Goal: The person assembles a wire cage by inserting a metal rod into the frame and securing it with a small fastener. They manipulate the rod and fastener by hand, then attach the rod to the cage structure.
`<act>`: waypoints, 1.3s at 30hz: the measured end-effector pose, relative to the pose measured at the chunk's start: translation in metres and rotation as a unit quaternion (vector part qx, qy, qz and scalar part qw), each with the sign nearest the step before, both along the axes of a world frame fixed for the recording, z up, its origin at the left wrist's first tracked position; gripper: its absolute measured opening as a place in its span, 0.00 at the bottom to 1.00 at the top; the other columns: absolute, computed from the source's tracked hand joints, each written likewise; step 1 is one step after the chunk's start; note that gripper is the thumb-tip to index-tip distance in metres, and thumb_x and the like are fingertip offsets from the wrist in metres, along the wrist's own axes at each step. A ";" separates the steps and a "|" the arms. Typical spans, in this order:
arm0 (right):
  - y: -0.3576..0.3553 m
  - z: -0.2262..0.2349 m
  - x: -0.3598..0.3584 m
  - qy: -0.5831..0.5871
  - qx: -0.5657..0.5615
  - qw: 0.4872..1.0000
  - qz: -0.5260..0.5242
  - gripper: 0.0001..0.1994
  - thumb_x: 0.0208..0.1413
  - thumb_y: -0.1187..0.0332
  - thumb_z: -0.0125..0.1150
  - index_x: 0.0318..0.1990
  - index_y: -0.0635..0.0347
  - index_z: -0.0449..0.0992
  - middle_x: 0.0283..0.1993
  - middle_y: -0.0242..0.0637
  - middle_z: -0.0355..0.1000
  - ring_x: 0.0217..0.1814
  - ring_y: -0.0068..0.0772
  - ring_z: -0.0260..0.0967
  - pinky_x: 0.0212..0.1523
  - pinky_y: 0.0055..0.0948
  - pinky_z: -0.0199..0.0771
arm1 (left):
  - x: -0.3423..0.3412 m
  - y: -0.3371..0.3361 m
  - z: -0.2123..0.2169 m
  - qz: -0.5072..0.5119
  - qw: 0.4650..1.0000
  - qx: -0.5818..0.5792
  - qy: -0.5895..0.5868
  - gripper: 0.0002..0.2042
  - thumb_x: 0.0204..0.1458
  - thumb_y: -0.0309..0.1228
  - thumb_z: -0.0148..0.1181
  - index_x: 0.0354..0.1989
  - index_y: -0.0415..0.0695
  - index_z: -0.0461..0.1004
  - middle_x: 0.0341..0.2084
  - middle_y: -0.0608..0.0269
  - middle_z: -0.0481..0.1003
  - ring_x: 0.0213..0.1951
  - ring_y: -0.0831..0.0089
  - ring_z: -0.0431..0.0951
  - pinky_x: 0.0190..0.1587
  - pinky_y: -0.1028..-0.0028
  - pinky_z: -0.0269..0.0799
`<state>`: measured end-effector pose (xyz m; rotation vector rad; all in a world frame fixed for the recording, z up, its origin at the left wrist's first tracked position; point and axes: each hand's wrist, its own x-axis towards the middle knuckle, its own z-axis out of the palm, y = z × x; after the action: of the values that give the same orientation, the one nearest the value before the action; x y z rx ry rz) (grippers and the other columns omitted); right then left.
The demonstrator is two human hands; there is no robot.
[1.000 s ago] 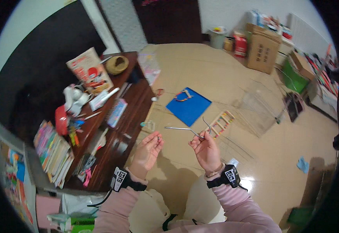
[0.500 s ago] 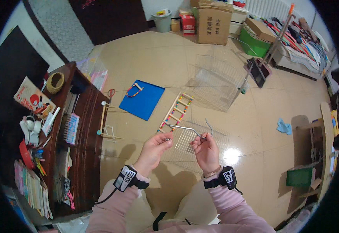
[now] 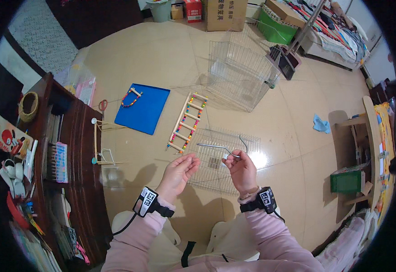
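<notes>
Around us, in the head view, we see a tiled floor (image 3: 297, 181) with a dark cabinet (image 3: 82, 140) on the left. Our right hand (image 3: 243, 173) is clamped on a bent metal rod (image 3: 212, 146), its straight end pointing left and its curved end rising beside our fingers. Our left hand (image 3: 176, 176) has its fingertips pinched together; we cannot tell whether anything is between them. The rod is above a wire panel (image 3: 220, 179) on the floor. Beyond lie a beaded ladder (image 3: 192, 116) and a blue tray (image 3: 148, 111) bearing a bead loop (image 3: 136, 92); farther right is a wire cage (image 3: 238, 77).
</notes>
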<state>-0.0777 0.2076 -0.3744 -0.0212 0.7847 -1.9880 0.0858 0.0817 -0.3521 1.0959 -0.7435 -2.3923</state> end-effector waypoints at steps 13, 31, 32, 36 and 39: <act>0.023 -0.023 0.008 0.038 0.073 0.996 -0.016 0.14 0.59 0.63 0.40 0.37 0.65 0.68 0.31 0.42 0.71 0.37 0.36 0.69 0.48 0.37 0.66 | -0.027 -0.016 -0.038 -0.089 0.996 -0.012 0.003 0.14 0.53 0.22 0.47 0.49 0.33 0.63 0.41 0.54 0.69 0.43 0.70 0.72 0.46 0.77 0.70; 0.037 -0.027 0.004 0.146 0.114 0.983 -0.012 0.14 0.59 0.62 0.42 0.36 0.64 0.68 0.34 0.41 0.70 0.37 0.32 0.68 0.45 0.31 0.66 | -0.034 -0.023 -0.044 -0.186 0.946 -0.259 -0.056 0.11 0.51 0.20 0.50 0.43 0.34 0.69 0.31 0.58 0.74 0.33 0.76 0.76 0.39 0.79 0.72; 0.036 -0.028 0.003 0.145 0.113 0.983 -0.006 0.14 0.59 0.62 0.42 0.35 0.64 0.68 0.34 0.41 0.70 0.37 0.32 0.69 0.45 0.31 0.66 | -0.032 -0.023 -0.045 -0.187 0.944 -0.267 -0.059 0.11 0.50 0.20 0.51 0.43 0.35 0.69 0.31 0.58 0.74 0.33 0.76 0.76 0.38 0.80 0.72; 0.032 -0.033 0.003 0.132 0.098 0.986 -0.014 0.13 0.59 0.63 0.41 0.34 0.64 0.68 0.32 0.40 0.70 0.36 0.32 0.69 0.44 0.31 0.66 | -0.024 -0.027 -0.048 -0.203 0.944 -0.252 -0.063 0.11 0.50 0.20 0.52 0.42 0.34 0.69 0.30 0.59 0.74 0.32 0.78 0.75 0.36 0.80 0.71; 0.031 -0.035 0.002 0.121 0.091 0.988 -0.013 0.13 0.59 0.64 0.41 0.34 0.64 0.68 0.31 0.40 0.70 0.36 0.32 0.69 0.43 0.31 0.67 | -0.023 -0.030 -0.051 -0.209 0.951 -0.223 -0.050 0.10 0.50 0.20 0.52 0.41 0.35 0.69 0.29 0.60 0.74 0.31 0.77 0.75 0.36 0.80 0.71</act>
<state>-0.0759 0.2382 -0.4091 -0.1491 1.1263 -1.9531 0.0629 0.0517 -0.4027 0.9383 -1.5974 -2.3163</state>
